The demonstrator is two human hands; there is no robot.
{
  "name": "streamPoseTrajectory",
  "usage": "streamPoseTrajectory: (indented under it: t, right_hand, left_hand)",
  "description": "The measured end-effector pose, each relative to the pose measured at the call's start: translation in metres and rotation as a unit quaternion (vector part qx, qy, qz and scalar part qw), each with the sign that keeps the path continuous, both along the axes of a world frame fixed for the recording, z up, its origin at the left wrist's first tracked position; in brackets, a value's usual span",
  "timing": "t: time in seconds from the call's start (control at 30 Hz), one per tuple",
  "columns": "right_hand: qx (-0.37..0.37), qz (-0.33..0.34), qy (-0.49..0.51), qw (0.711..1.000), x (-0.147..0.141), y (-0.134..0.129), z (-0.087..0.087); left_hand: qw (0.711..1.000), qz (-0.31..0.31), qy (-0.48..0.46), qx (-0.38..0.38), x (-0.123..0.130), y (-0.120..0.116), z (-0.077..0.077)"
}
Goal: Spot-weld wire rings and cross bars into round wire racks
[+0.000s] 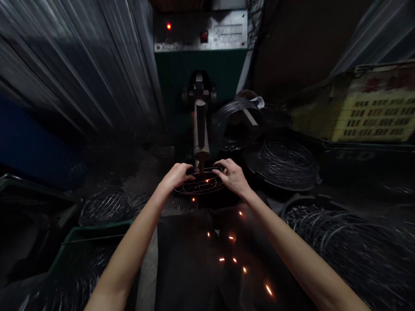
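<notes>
Between my two hands is a round wire rack (pixel 201 186) with thin cross wires, held beneath the electrode of a spot welder (pixel 201 129). My left hand (pixel 179 175) grips its rim on the left, thumb and fingers closed on the wire. On the opposite side my right hand (pixel 232 175) pinches the rim, close to the welder's tip. Orange sparks (pixel 231 238) scatter from the contact area down over the dark cloth (pixel 191 255) below. Part of the rack's far edge is hidden by the electrode and my fingers.
A control panel (pixel 201 36) with a red light tops the green machine. Wire rings fill a basin (pixel 340 233) at right, with another pile (pixel 287 162) behind. Finished-looking round grids (pixel 105 205) and a green crate (pixel 94 231) stand left. A yellow crate (pixel 376 106) is far right.
</notes>
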State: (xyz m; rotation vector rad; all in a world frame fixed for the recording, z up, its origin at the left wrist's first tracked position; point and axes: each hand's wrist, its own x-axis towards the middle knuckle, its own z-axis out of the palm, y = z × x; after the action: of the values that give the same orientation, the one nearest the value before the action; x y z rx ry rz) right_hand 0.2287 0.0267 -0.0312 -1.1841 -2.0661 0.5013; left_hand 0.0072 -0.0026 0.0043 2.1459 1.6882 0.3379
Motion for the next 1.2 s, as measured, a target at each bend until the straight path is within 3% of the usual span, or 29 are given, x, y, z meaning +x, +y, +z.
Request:
streamPoseTrajectory:
  t: [0.1, 0.23, 0.33, 0.47, 0.57, 0.67, 0.83, 1.2]
  right_hand:
    - [-0.012, -0.05, 0.016, 0.999, 0.023, 0.001, -0.02]
    - [-0.082, 0.019, 0.013, 0.996, 0.035, 0.002, -0.032]
    - [-0.028, 0.019, 0.004, 0.999, 0.024, -0.005, -0.021]
    - [0.07, 0.013, -0.079, 0.994, 0.003, -0.019, -0.006]
    - [0.094, 0.027, -0.113, 0.989, -0.008, -0.029, -0.007]
    - [0.067, 0.04, -0.114, 0.99, -0.013, -0.034, -0.008]
    - [-0.036, 0.058, -0.094, 0.993, -0.009, -0.029, 0.003]
    - [-0.067, 0.097, -0.089, 0.989, -0.009, -0.007, 0.018]
  left_hand:
    - [1.0, 0.003, 0.016, -0.006, 0.002, 0.0, 0.004]
    - [1.0, 0.001, 0.004, -0.004, -0.005, -0.001, 0.003]
    - [0.999, 0.012, -0.029, 0.035, -0.015, -0.008, 0.001]
    - [0.99, 0.048, -0.057, 0.121, -0.012, -0.022, 0.0]
    - [0.995, 0.023, -0.012, 0.1, 0.003, -0.028, -0.003]
    - [0.999, 0.001, 0.005, 0.053, 0.014, -0.027, -0.007]
    - [0.997, -0.017, -0.017, 0.067, 0.013, -0.027, -0.009]
    - [0.997, -0.016, -0.053, 0.048, 0.01, -0.02, 0.001]
